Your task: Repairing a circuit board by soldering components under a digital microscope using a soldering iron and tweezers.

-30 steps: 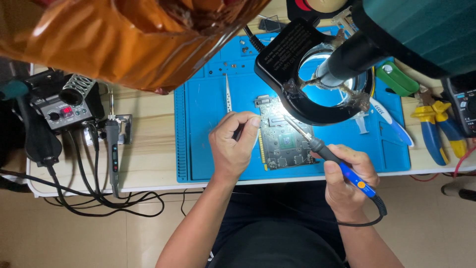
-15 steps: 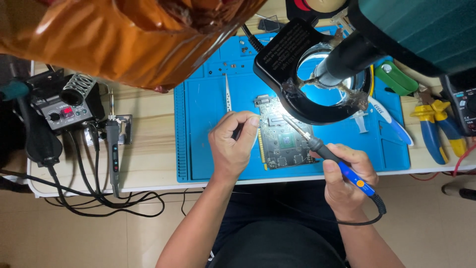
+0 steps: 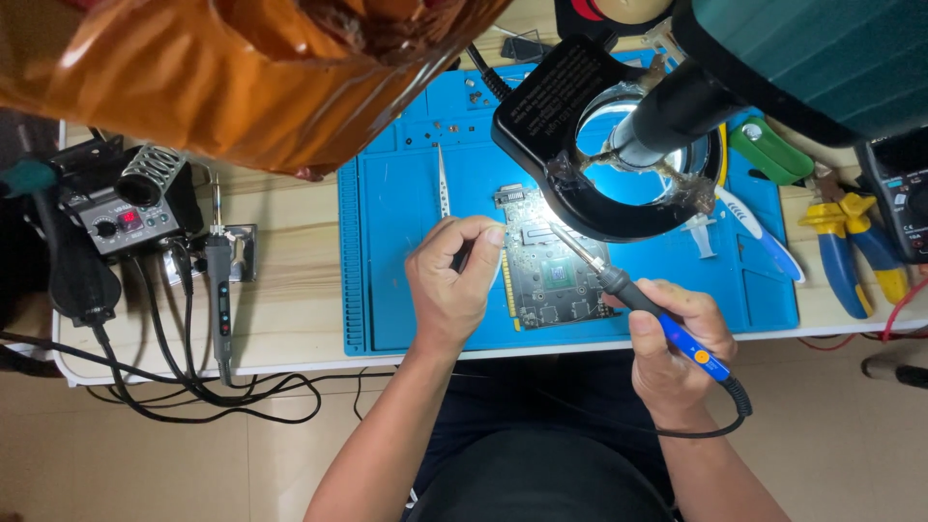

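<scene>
A green circuit board [image 3: 551, 266] lies on a blue work mat [image 3: 396, 280]. My left hand [image 3: 452, 280] rests at the board's left edge, fingers pinched on a small dark tool that is mostly hidden. My right hand [image 3: 677, 343] grips a blue-handled soldering iron [image 3: 628, 290], its tip touching the upper middle of the board. A black ring-lamp magnifier [image 3: 599, 145] hangs over the board's top right.
Silver tweezers [image 3: 443, 184] lie on the mat's upper left. A soldering station [image 3: 116, 208] with cables and a second iron [image 3: 220, 290] stands at the left. Pliers with blue and yellow handles [image 3: 851, 251], a green tool [image 3: 768, 150] and a meter [image 3: 904, 193] lie right. An orange cover [image 3: 242, 68] hangs overhead.
The soldering iron's tip has shifted slightly on the board with my right hand. My left hand stays at the board's left edge.
</scene>
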